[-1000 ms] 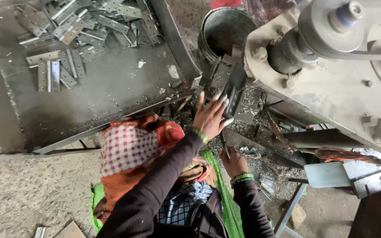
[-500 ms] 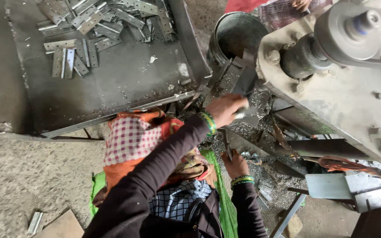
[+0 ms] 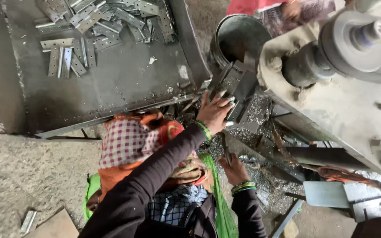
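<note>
L hand (image 3: pixel 214 113) is up at the press, fingers (image 3: pixel 225 100) spread flat over a dark metal piece (image 3: pixel 237 83) on the slanted chute; the piece lies under and just past the fingertips, w/ the bucket (image 3: pixel 237 37) beyond them. R hand (image 3: pixel 234 169) sits lower, fingers curled around a thin rod (image 3: pixel 225 150) that sticks up from the fist. Step looks like feeding/seating the piece at the machine. Next move prob. calls for a firm hold on the piece, fingertips kept off the chute edges; swarf (image 3: pixel 261 110) lies beside them.

One head-worn camera looks steeply down, close over the metal tray (image 3: pixel 124 83) and machine (image 3: pixel 340 92)
</note>
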